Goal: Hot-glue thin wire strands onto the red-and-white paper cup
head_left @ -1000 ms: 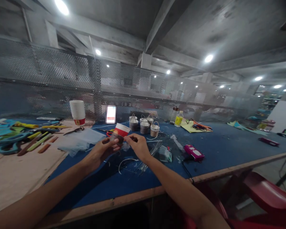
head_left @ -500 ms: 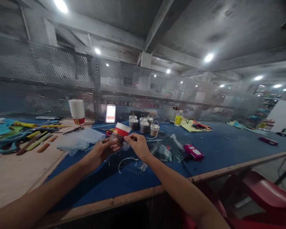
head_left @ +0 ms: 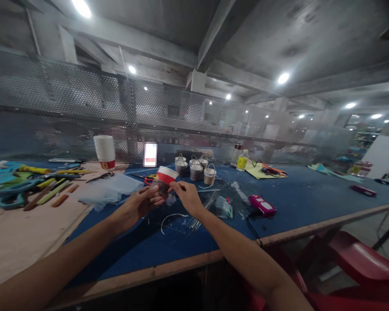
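A red and white paper cup [head_left: 167, 174] with a dark brown band around its lower part is tilted in my left hand [head_left: 138, 204], whose fingers are wrapped round the base. My right hand [head_left: 188, 198] pinches at the cup's right side, at the band's edge. What lies between those fingertips is too small to tell. Just behind stand several small wrapped cups with looped handles [head_left: 196, 172]. Scissors with red handles [head_left: 147, 179] lie partly behind the held cup. Thin metal-looking wires [head_left: 203, 212] are spread under my right wrist.
A stack of paper cups [head_left: 104, 149] stands back left, beside clear plastic sheets [head_left: 112, 190]. Pliers and sticks [head_left: 48, 188] crowd the left board. To the right lie a magenta device [head_left: 262, 205] with a cord, and a yellow-labelled bottle [head_left: 243, 161]. Red chairs [head_left: 363, 259] stand below the table edge.
My hands stay on the cup in nearly the same place. The left fingers have shifted slightly on the band, and the view has moved a little.
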`<state>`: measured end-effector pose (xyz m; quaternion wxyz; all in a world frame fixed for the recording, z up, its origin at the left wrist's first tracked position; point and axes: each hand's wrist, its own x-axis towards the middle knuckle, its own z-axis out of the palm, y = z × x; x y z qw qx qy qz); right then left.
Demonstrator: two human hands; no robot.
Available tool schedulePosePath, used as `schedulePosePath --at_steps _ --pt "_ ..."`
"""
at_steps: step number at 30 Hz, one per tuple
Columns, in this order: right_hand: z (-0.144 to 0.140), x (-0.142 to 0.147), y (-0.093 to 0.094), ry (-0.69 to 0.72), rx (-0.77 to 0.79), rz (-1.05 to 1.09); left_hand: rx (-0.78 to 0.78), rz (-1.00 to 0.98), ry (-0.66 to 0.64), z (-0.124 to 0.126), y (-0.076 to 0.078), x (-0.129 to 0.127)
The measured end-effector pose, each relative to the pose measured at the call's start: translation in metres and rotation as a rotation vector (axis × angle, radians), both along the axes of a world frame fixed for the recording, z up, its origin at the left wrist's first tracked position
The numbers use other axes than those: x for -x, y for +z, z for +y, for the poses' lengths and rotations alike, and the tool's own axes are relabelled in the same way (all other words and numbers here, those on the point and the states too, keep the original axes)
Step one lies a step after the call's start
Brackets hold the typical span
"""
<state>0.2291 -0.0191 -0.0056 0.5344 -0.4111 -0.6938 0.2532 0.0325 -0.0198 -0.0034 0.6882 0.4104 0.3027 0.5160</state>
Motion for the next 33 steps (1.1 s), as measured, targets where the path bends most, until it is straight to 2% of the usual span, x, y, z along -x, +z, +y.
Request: schedulePosePath --at_steps 3,5,11,16,22,27,33 --pt "-0.002 0.002 0.000 0.003 -0.008 0.014 -0.001 0.023 -0.060 0.002 0.000 0.000" --pt "-0.002 0.003 0.000 0.006 -0.011 0.024 0.025 0.029 -0.049 0.001 0.001 0.000" --pt "-0.008 0.004 0.004 0.034 0.011 0.015 0.007 0.089 0.043 -0.003 0.006 -0.004" --pt "-0.010 0.001 0.007 0.068 0.013 0.068 -0.031 0.057 0.041 0.002 0.004 0.000" --pt "-0.010 0.000 0.011 0.131 0.090 0.195 -0.045 0.003 0.127 0.016 0.000 0.012" --pt "-0.011 -0.001 0.016 0.157 0.116 0.267 0.005 -0.052 0.191 0.029 -0.002 0.020" --pt "-0.015 -0.008 0.022 0.372 0.215 0.216 0.061 -0.093 0.264 0.026 0.005 0.022"
